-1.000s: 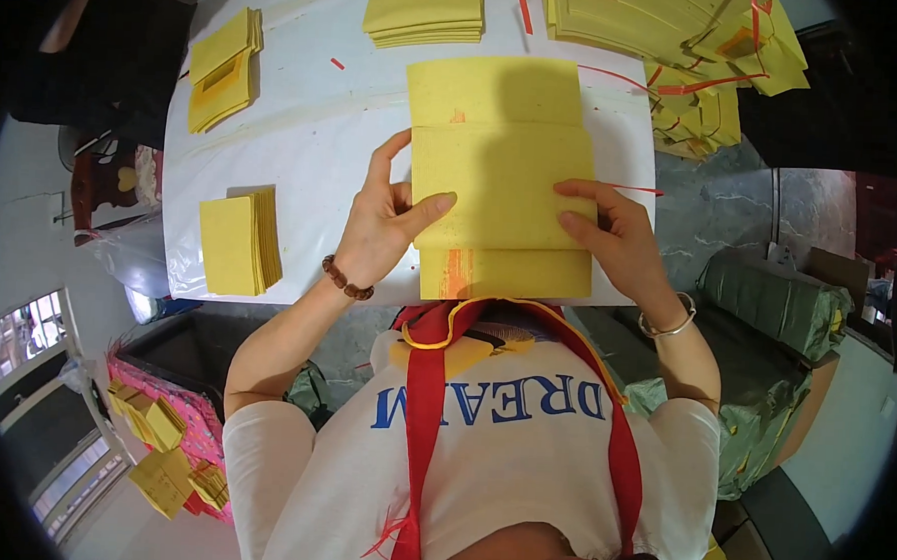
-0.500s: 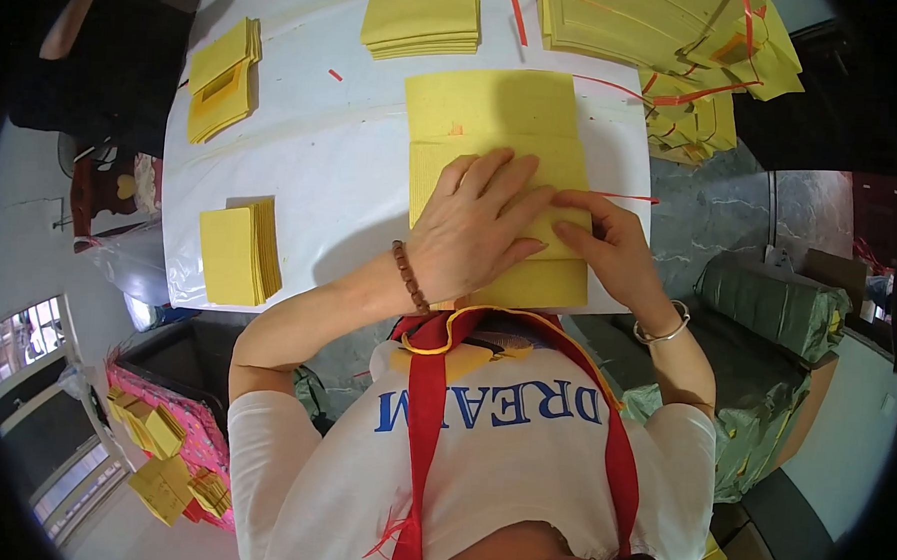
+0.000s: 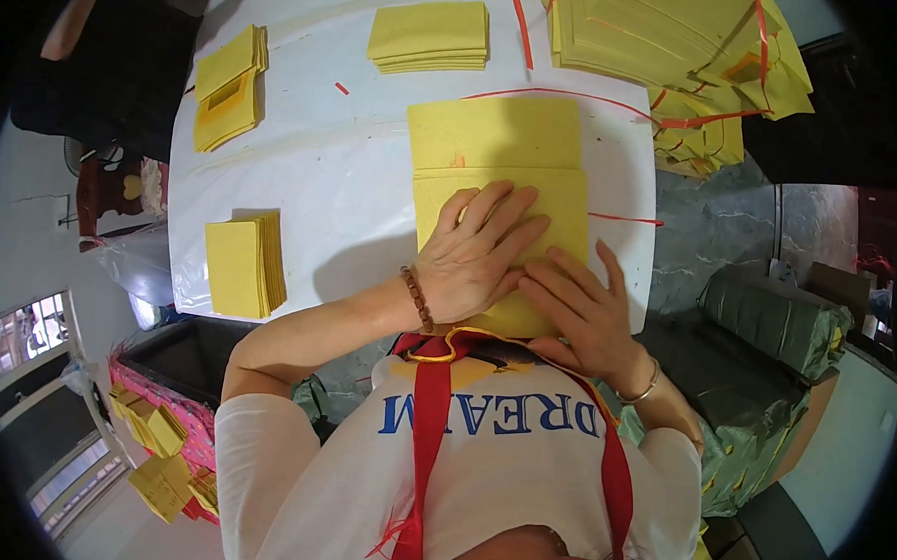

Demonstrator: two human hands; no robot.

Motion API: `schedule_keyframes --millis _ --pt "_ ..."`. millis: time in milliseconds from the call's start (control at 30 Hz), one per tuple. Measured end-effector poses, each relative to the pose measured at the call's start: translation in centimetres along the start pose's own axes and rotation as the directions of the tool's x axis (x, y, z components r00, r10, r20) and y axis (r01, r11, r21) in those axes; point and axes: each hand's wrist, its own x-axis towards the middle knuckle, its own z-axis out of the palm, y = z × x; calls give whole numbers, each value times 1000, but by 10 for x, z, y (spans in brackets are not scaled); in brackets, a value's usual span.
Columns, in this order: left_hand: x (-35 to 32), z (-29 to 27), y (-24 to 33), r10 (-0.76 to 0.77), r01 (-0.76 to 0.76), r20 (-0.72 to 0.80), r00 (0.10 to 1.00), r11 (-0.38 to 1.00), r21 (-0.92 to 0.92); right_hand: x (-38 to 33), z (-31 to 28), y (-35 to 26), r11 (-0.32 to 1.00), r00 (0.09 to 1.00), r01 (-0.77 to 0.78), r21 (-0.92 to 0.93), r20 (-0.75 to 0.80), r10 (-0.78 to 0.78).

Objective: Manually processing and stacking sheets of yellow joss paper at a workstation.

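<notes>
A folded yellow paper sheet or stack of sheets (image 3: pixel 500 132) lies at the table's near edge, with a crosswise fold line and a small orange mark. My left hand (image 3: pixel 475 251) rests flat on its middle, fingers spread. Against its lower right part lies my right hand (image 3: pixel 587 316), fingers stretched out and palm down, its fingertips close to the left hand's. Neither hand grips anything that I can see. The lower edge of the paper is partly hidden by my hands and the red apron strap.
Small yellow paper stacks (image 3: pixel 429 34) stand at the back, at the far left (image 3: pixel 230 90) and near left (image 3: pixel 244 266) of the white table (image 3: pixel 342 190). Larger yellow bundles (image 3: pixel 659 34) with red ties fill the back right. Green wrapped bales (image 3: pixel 767 314) stand right. Another person's arm (image 3: pixel 75 13) shows far left.
My right hand has come nearer to me, its bent fingers straightening out flat. The yellow paper has slid slightly toward me with my left hand still on it.
</notes>
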Motion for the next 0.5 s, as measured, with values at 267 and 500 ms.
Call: schedule_keyframes --millis 267,500 --pt "-8 4 -7 -36 36 -4 999 994 -101 -11 15 0 996 995 -79 43 61 77" --pt "-11 0 -12 46 -71 -126 991 978 -198 -12 11 -5 994 990 -106 3 91 106"
